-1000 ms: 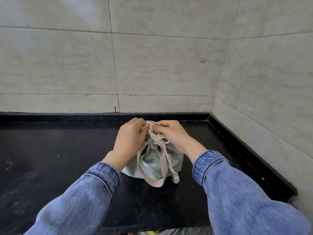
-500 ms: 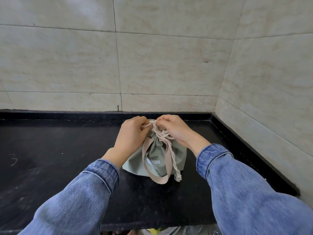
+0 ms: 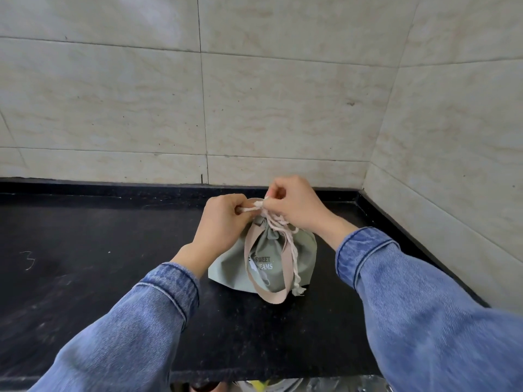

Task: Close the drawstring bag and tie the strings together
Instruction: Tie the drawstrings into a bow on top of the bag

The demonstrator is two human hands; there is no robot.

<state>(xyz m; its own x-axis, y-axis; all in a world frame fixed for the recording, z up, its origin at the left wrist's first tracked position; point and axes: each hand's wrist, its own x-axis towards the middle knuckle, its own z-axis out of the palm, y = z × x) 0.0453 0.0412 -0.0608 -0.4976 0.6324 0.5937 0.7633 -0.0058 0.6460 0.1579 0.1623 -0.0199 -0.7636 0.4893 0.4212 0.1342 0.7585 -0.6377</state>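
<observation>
A sage-green drawstring bag with white lettering stands on the black counter, its mouth gathered tight. A beige strap loops down its front. Cream twisted strings bunch at the neck, and one end hangs down to the counter. My left hand pinches a string end just left of the neck. My right hand pinches the strings right above the neck, fingertips almost touching the left hand. The knot itself is partly hidden by my fingers.
Beige tiled walls meet in a corner at the back right, close behind the bag. A chalk mark sits on the counter at far left. The counter's front edge runs below my denim sleeves.
Both hands have lifted slightly and drawn the strings up and tighter at the neck. My right hand now sits higher than the left. The bag stays in place.
</observation>
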